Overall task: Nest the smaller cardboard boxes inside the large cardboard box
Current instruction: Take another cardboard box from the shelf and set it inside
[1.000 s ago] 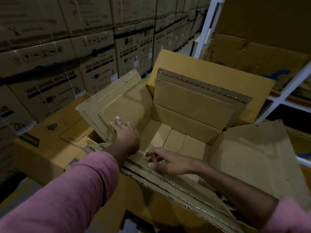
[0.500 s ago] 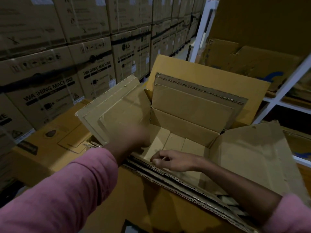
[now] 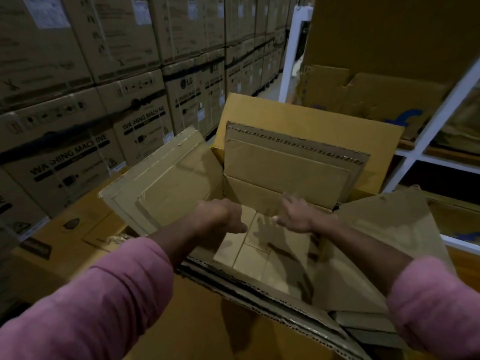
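head view: both hands, left hand (image 3: 220,216) and right hand (image 3: 298,216), hover loosely spread and holding nothing over the open large cardboard box (image 3: 259,297); light, stiff board, probably best gripped by its flap edges.

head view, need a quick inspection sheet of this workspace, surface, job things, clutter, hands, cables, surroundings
surface: no table seen; the open boxes sit on a closed brown carton at the left.
job's things: large cardboard box open, flaps up; smaller box nested inside it, its flaps open, its floor bare.
clutter: loose corrugated sheets lie along the near right edge.
grippers: left hand and right hand both hover over the smaller box's opening, holding nothing; right is blurred.
cables: nothing seen.
surroundings: stacked washing machine cartons at the left, white shelving frame with flattened cardboard at the right; dim light.
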A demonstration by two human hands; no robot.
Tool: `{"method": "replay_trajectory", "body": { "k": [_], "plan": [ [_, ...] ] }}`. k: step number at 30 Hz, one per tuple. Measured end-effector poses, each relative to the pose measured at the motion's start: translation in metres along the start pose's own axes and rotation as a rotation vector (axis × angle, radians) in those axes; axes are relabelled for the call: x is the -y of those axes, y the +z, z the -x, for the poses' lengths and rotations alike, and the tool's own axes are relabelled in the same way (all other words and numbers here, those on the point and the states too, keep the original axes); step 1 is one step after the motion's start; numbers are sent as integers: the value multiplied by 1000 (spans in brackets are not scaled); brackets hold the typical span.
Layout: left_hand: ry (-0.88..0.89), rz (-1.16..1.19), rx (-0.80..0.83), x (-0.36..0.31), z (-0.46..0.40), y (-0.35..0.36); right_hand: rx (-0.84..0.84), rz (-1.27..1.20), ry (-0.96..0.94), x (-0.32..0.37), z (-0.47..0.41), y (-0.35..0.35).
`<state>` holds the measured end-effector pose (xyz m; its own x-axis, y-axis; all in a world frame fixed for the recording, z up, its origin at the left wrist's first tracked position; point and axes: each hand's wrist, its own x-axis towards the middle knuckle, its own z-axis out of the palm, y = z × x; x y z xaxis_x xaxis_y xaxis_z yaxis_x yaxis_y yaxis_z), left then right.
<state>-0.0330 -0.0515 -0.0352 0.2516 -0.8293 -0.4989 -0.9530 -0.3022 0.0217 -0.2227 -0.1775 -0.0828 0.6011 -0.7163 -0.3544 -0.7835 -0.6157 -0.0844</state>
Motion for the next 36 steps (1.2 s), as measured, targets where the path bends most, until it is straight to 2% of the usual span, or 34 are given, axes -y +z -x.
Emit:
{"method": "replay_trajectory", "body": {
  "k": [3,7,26,36],
  "plan": [
    [20,-3,-7,-13,-9,-3,-113,65,84,-37,-18,-16],
    [36,-60,-20,-29,-26,-2,-157,111,105,-70,-38,-29],
    [-51,-74,-6,-95,-17,1,-118,-46,49,-89,-45,-52],
    [-27,-83,-223,-109,20,0,-213,-24,-50,-71,17,-43]
  ]
}}
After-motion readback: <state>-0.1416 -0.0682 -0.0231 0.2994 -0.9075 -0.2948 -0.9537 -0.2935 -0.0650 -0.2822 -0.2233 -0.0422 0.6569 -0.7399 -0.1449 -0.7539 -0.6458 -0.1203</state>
